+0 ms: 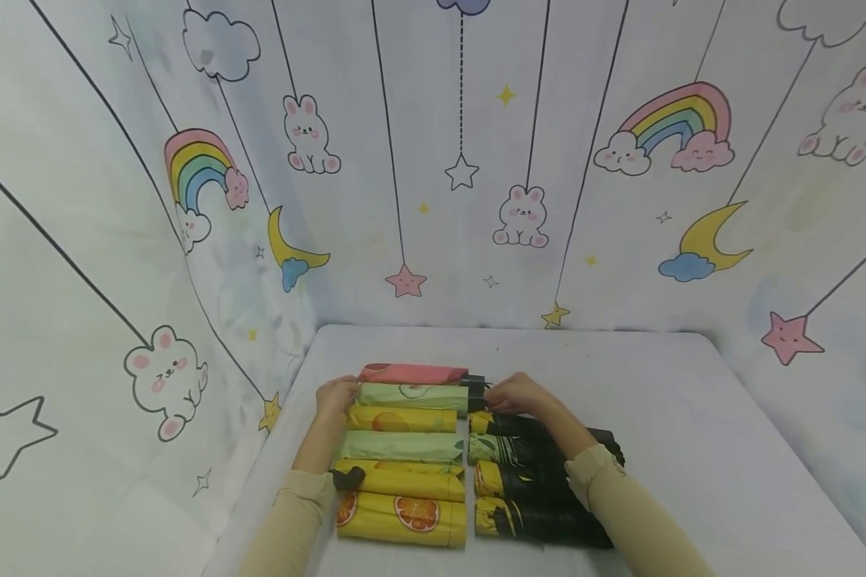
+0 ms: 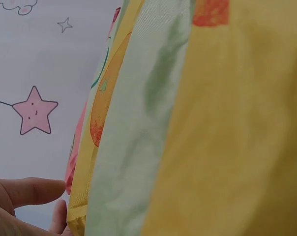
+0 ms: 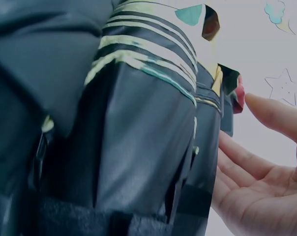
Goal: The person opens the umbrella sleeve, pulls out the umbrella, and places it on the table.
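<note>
Fruit-printed rolled fabric bundles lie in a left column on the white table. At the far end is a red bundle (image 1: 413, 374), with a light green bundle (image 1: 411, 397) directly in front of it. My left hand (image 1: 337, 394) is at the left end of this green bundle; its thumb (image 2: 43, 191) reaches out straight in the left wrist view. My right hand (image 1: 521, 396) is at the green bundle's black right end (image 1: 477, 397). In the right wrist view its thumb and fingers (image 3: 247, 160) extend fairly straight. The bundles partly hide the fingertips in both wrist views.
Nearer in the left column lie yellow (image 1: 402, 420), green (image 1: 402, 446) and orange-slice-printed bundles (image 1: 400, 519). Several black bundles with printed edges (image 1: 541, 519) form a second column on the right, under the right forearm. Patterned white cloth walls (image 1: 462, 264) stand around the table.
</note>
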Motion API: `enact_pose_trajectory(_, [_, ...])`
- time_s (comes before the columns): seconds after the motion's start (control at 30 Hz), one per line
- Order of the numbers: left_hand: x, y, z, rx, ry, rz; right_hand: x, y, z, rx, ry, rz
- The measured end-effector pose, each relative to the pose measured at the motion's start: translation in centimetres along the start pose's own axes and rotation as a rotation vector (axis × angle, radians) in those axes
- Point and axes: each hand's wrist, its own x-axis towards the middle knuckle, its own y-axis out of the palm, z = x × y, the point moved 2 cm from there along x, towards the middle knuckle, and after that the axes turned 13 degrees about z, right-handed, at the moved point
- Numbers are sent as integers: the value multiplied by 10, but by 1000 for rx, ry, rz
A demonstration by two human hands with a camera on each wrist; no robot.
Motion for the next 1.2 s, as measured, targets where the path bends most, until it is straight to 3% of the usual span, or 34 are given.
enact_pose_trajectory(0.27, [-4,4,3,38,12,-31,8,4,-2,-28,-23,-25])
enact_pose_trajectory(0.43, [-1,3,6,25,24,-59,11,7,0,-16,11,-51])
enact_pose_trajectory(0.77, [1,4,11,-101,20,-30,17,12,-1,96,68,-112])
enact_pose_trajectory(1.0, [3,3,11,-116,-25,1,19,15,-4,101,56,-102])
enact_pose_trajectory(1.2, [5,1,13,-181,-24,53,22,15,-6,136,40,-75])
